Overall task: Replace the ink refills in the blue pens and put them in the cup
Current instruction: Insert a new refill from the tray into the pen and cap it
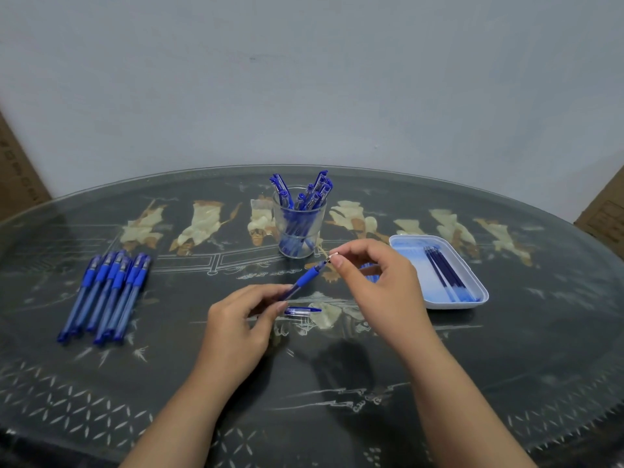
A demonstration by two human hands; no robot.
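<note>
Centre frame — left hand (236, 319) grips blue pen (305, 276) barrel; right hand (374, 282) pinches its tip — cup (299, 228) just above.

text: none legible | cardboard box (15, 177) print — too blurred

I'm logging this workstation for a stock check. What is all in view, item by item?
Cup: one, clear, centre back.
Pens in cup: several, blue, upright.
Loose pens: about seven, blue, left.
Tray: one, white, right.
Refills: about four, dark blue, in tray.
Pen cap: one, blue, between the hands.
Table: one, dark, patterned.
Cardboard boxes: two, brown, far edges.
Left hand: grips held pen, blue.
Right hand: pinches its silvery tip.
</note>
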